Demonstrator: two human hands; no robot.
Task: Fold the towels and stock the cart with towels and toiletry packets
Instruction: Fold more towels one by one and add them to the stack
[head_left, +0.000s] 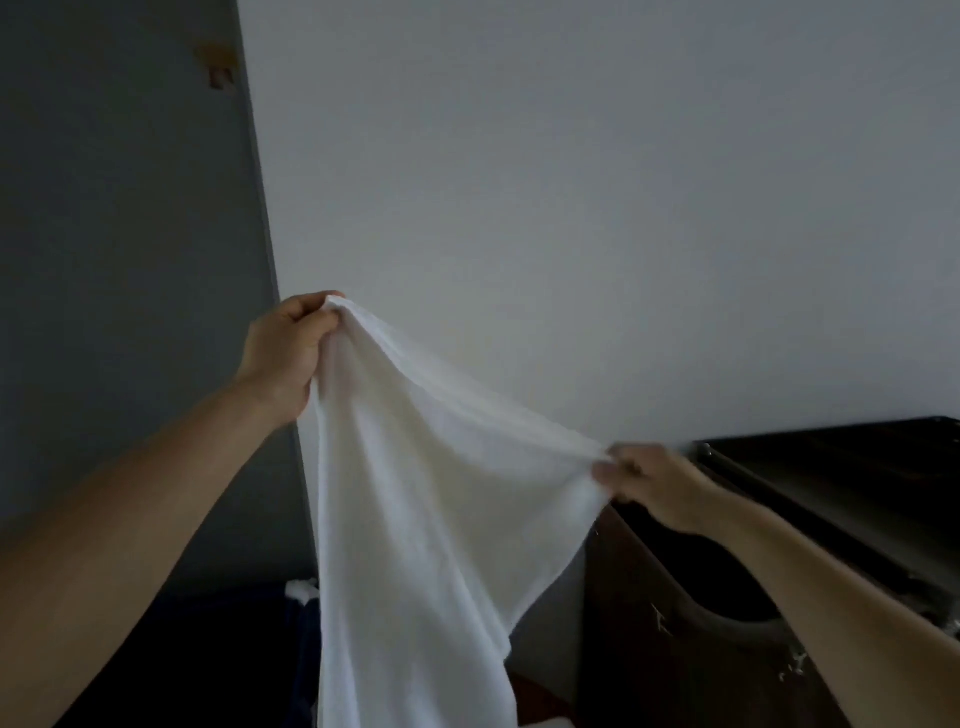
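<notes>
A white towel (415, 509) hangs in the air in front of a pale wall, stretched along its top edge between both hands. My left hand (288, 353) is raised high and pinches one upper corner between thumb and fingers. My right hand (652, 488) is lower and to the right, blurred, gripping the other end of the top edge. The rest of the towel drops down out of the bottom of the view. No cart or toiletry packets are visible.
A dark wooden cabinet (831, 493) stands at the right, its top level with my right hand. A grey door or panel (119, 260) fills the left. Dark blue fabric (249, 649) and a bit of white cloth (301, 590) lie low at the left.
</notes>
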